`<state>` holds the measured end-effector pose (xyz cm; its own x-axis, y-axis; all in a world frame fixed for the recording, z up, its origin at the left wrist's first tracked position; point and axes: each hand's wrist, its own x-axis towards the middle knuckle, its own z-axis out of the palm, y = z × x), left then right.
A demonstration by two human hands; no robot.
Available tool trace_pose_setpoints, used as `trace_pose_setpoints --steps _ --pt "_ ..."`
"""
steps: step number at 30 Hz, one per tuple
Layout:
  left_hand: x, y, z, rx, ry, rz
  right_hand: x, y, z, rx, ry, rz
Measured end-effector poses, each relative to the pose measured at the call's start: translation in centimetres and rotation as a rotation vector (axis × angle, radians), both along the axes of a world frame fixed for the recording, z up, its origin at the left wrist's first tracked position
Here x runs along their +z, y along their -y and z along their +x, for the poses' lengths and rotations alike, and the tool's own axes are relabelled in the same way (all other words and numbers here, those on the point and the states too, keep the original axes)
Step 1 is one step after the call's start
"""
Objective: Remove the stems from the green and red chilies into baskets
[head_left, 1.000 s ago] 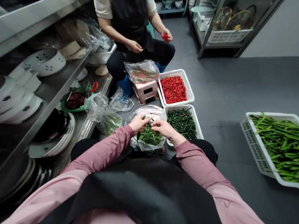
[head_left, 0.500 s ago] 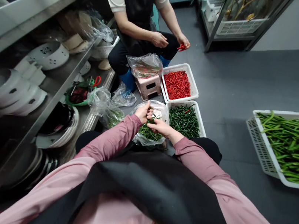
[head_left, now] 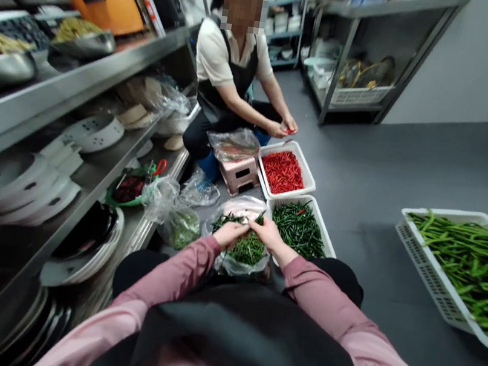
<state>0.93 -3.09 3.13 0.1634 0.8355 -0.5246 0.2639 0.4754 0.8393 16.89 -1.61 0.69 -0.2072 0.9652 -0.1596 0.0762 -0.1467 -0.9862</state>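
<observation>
Over an opened clear plastic bag point(head_left: 238, 268) of small green chilies and stems point(head_left: 249, 248), my two hands meet with their fingertips close together. My left hand point(head_left: 229, 233) is closed on green chilies point(head_left: 222, 221), whose tips stick out past the fingers. My right hand point(head_left: 268, 235) pinches a green chili point(head_left: 260, 217) between thumb and fingers. Just right of it stands a white basket point(head_left: 326, 235) full of dark green chilies point(head_left: 296, 227). Behind that is another white basket point(head_left: 308, 188) with red chilies point(head_left: 281, 171).
A co-worker point(head_left: 227, 76) sits opposite, fingers on a red chili. Between us is a pink stool point(head_left: 238, 176) with a plastic bag on it. Metal shelves point(head_left: 103, 79) with bowls and dishes run along the left. A basket of long green peppers point(head_left: 466, 259) stands on the right floor.
The view has tilted up, so things sit lower. My left hand has turned palm down, and chilies now show in it. The co-worker's hands have come together.
</observation>
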Motion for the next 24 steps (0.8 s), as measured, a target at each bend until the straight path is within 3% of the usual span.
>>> trace_pose_setpoints --steps 3,6,8,12,14,17,20,22,24 --pt "-0.7 1.2 0.8 -0.082 0.034 -0.011 -0.2 -0.1 -0.2 -0.037 -0.012 -0.107" --pt "-0.6 1.2 0.9 -0.061 -0.023 0.052 -0.1 0.1 -0.3 -0.032 -0.118 -0.157" --pt "-0.2 1.1 0.8 -0.079 -0.085 0.176 0.2 0.2 -0.2 -0.022 -0.212 -0.203" --pt "0.9 1.4 1.1 -0.296 -0.119 0.508 0.8 0.2 0.4 0.179 -0.419 -0.465" --pt "1.1 1.5 1.3 -0.374 -0.107 0.565 1.0 0.1 0.6 0.228 -0.445 -0.568" --pt "0.6 1.0 1.2 -0.278 -0.181 0.466 1.0 0.1 0.8 0.146 -0.347 -0.532" --pt "-0.3 0.2 0.4 -0.054 -0.278 0.203 0.8 0.1 0.8 0.067 -0.190 -0.379" --pt "-0.8 -0.1 0.0 0.058 -0.243 0.059 0.6 0.3 0.6 0.063 -0.133 -0.321" --pt "-1.1 -0.2 0.1 0.119 -0.169 0.019 0.1 0.6 0.3 0.114 -0.125 -0.291"
